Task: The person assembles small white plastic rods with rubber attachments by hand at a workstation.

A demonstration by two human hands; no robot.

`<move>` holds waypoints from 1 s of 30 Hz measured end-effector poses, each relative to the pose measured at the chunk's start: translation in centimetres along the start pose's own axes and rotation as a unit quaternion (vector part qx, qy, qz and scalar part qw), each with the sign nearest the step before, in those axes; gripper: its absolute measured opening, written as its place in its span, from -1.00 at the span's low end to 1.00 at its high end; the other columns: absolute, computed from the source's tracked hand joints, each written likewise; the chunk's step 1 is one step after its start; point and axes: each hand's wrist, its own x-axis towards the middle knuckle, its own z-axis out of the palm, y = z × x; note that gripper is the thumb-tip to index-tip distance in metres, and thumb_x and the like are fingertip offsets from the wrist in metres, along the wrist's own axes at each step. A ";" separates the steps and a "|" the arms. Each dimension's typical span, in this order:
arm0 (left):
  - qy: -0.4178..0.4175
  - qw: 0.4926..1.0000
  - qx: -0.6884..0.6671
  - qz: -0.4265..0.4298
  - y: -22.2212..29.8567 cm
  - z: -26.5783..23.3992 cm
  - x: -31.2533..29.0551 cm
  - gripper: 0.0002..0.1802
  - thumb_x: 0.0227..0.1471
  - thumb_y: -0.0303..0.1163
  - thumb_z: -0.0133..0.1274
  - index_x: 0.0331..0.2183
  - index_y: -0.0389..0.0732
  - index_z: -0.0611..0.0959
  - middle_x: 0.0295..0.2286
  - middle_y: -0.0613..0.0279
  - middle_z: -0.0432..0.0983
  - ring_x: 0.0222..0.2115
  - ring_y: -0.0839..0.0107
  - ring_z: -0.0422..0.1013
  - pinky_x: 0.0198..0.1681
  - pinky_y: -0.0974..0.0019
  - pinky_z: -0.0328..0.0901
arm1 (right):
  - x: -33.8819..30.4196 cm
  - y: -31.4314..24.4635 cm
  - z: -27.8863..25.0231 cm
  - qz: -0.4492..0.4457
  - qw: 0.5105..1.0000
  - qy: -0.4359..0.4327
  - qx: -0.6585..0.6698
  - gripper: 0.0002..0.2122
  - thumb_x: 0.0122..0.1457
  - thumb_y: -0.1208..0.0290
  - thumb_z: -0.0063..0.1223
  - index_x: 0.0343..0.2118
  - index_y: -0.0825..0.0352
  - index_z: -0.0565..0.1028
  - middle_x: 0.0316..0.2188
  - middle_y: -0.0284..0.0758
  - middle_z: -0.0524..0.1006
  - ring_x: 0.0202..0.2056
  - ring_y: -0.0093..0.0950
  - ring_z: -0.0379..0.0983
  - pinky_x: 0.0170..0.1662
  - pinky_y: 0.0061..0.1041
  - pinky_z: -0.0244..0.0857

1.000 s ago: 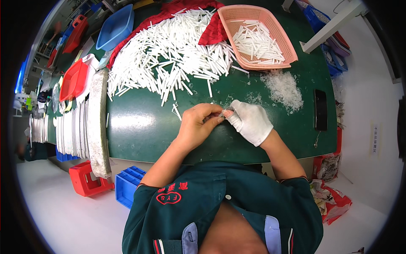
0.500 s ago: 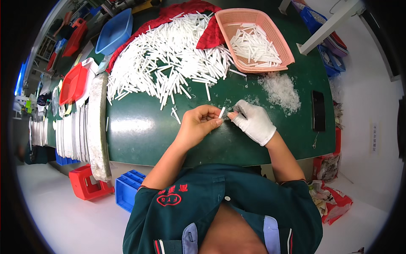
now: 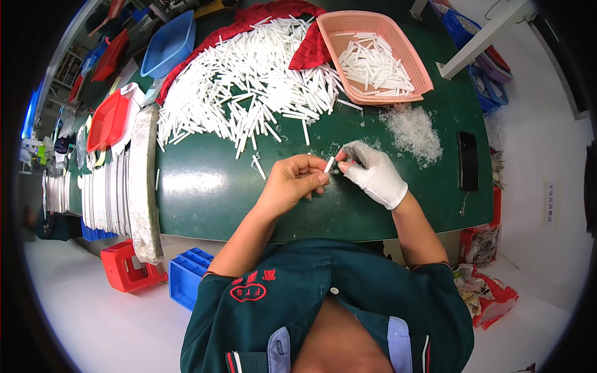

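Observation:
My left hand (image 3: 296,178) is bare and pinches a short white plastic stick (image 3: 329,164) between thumb and fingers, its upper end standing out. Close by on the right is my right hand (image 3: 373,172), in a white glove that leaves some fingertips bare. Its thumb and forefinger are bent together at the stick's side; whatever small thing they may hold is too small to make out. Beyond both hands a big heap of white sticks (image 3: 249,81) covers the green table (image 3: 211,214). Two loose sticks (image 3: 258,166) lie left of my left hand.
A pink basket (image 3: 423,74) with more sticks stands at the back right. Clear shavings (image 3: 415,133) are piled before it, and a black phone (image 3: 468,163) lies farther right. Red cloth (image 3: 311,50) edges the heap. To the left are a blue basin (image 3: 168,46), a red tray (image 3: 107,121) and stacked boards (image 3: 109,199).
My right forefinger has lifted and spread a little from the thumb. The stick in my left hand has shifted slightly to the right.

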 end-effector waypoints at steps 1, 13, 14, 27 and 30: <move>-0.002 1.000 0.002 0.000 0.0 0.0 0.0 -0.78 -0.01 -0.47 0.12 -0.26 -0.32 0.56 -0.46 0.28 0.53 -0.51 0.60 0.43 -0.54 0.59 0.24 | 0.0 0.1 0.1 -0.009 1.000 0.003 0.021 -0.83 0.06 0.45 0.08 -0.29 0.35 0.43 -0.49 -0.36 0.46 -0.45 -0.61 0.34 -0.31 -0.61 0.26; 0.025 0.994 0.005 0.109 -1.0 0.7 0.2 -0.81 -0.02 -0.58 0.10 -0.28 -0.32 0.55 -0.43 0.36 0.48 -0.44 0.67 0.35 -0.38 0.58 0.27 | -0.4 -1.6 0.1 -0.020 0.989 0.000 -0.144 -0.72 0.08 0.19 0.12 -0.36 0.35 0.46 -0.52 -0.17 0.50 -0.48 -0.32 0.46 -0.36 -0.45 0.31; 0.025 0.994 0.005 0.109 -0.9 0.7 0.1 -0.81 -0.02 -0.58 0.10 -0.28 -0.32 0.55 -0.43 0.36 0.48 -0.44 0.67 0.35 -0.38 0.58 0.27 | -0.3 -1.6 0.1 -0.020 0.989 0.000 -0.144 -0.72 0.08 0.19 0.12 -0.36 0.35 0.46 -0.52 -0.17 0.50 -0.48 -0.32 0.46 -0.36 -0.45 0.31; 0.081 0.972 0.181 0.125 -0.2 1.0 -0.1 -0.83 -0.09 -0.52 0.16 -0.35 -0.26 0.60 -0.50 0.34 0.49 -0.54 0.66 0.32 -0.50 0.54 0.24 | -0.3 -1.6 0.1 -0.022 0.984 -0.015 -0.178 -0.66 0.13 0.09 0.00 -0.36 0.34 0.47 -0.48 -0.10 0.52 -0.38 -0.15 0.48 -0.32 -0.32 0.34; 0.086 0.968 0.194 0.134 -0.1 1.1 -0.1 -0.83 -0.11 -0.52 0.17 -0.35 -0.25 0.60 -0.51 0.33 0.49 -0.55 0.63 0.33 -0.50 0.52 0.25 | -0.4 -1.6 0.0 -0.026 0.981 -0.018 -0.189 -0.66 0.14 0.07 -0.04 -0.37 0.32 0.47 -0.47 -0.10 0.52 -0.36 -0.11 0.47 -0.31 -0.26 0.34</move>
